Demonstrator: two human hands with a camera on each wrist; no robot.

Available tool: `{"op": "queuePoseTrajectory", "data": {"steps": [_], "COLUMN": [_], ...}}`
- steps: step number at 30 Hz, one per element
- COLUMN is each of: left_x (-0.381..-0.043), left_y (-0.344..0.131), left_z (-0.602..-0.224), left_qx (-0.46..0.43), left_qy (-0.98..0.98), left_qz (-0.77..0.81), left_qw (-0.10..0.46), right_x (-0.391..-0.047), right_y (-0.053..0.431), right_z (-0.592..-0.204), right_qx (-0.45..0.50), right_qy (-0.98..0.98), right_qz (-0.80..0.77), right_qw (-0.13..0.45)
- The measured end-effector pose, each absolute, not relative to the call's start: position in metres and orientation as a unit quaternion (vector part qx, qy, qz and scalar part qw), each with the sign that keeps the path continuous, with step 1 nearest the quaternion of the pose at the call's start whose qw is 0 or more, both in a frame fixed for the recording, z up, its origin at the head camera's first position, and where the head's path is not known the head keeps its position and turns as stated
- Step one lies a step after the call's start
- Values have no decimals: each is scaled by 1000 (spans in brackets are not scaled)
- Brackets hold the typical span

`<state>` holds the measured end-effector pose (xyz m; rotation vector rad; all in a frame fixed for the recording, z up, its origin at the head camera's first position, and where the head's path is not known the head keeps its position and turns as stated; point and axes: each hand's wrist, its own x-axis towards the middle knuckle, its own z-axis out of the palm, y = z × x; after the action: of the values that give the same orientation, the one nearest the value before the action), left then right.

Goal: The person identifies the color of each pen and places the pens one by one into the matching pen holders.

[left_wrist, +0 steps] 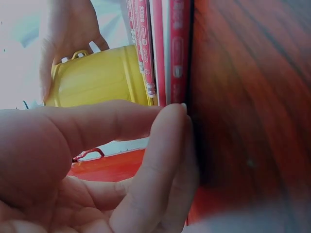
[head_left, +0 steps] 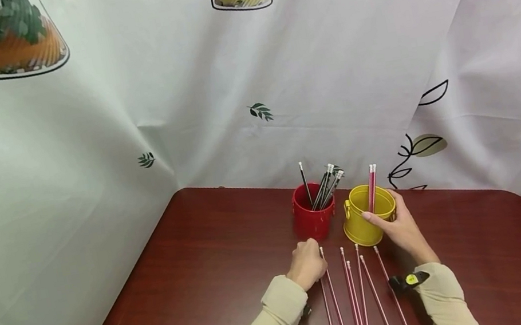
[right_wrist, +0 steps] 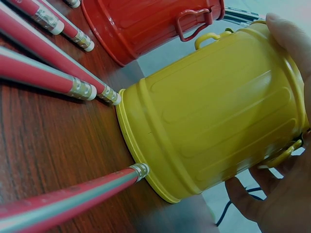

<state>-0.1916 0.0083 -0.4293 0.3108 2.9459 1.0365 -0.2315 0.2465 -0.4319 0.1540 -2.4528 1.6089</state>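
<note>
White cloth (head_left: 326,58) with leaf pictures (head_left: 260,112), big and a bit wrinkly, across the top and both sides of the head view. Below, a dark red-brown counter (head_left: 224,250). Right of the middle, side by side on top, a yellow bucket (head_left: 360,229) and a red bucket (head_left: 312,226). Right hand (head_left: 404,227) curled around the right side of the yellow bucket, thumb at the rim. Left hand (head_left: 306,263) just in front of the red bucket, fingers bent, pinching one red pencil (left_wrist: 178,58). Lower middle, a row of loose red pencils (head_left: 377,298). Poking up from the yellow bucket, standing red pencils (head_left: 372,183); from the red bucket, leaning black pencils (head_left: 321,196).

Best way, by the look of things: pinch only one, near the end, and lift gently without bumping the close neighbors. Hold the yellow bucket still, so as not to tip it.

Hidden under the left hand in the head view: the top of the pinched pencil. Cut off at the bottom edge: a few pencil ends. Out of sight inside both buckets: the lower pencil parts. Hard to tell: the tightness of the pinch.
</note>
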Motion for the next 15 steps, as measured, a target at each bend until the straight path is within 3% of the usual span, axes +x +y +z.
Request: {"op": "queuePoseTrajectory", "data": {"steps": [15], "left_x": [-191], "left_y": [9], "left_z": [-427], "left_qx": [82], "left_qy": [944], "left_qz": [319], "left_qw": [-19], "right_x": [-232], "right_y": [247], "right_z": [-434], "right_qx": [54], "right_qy": [-831], "right_qz": [545], "right_qw": [103]}}
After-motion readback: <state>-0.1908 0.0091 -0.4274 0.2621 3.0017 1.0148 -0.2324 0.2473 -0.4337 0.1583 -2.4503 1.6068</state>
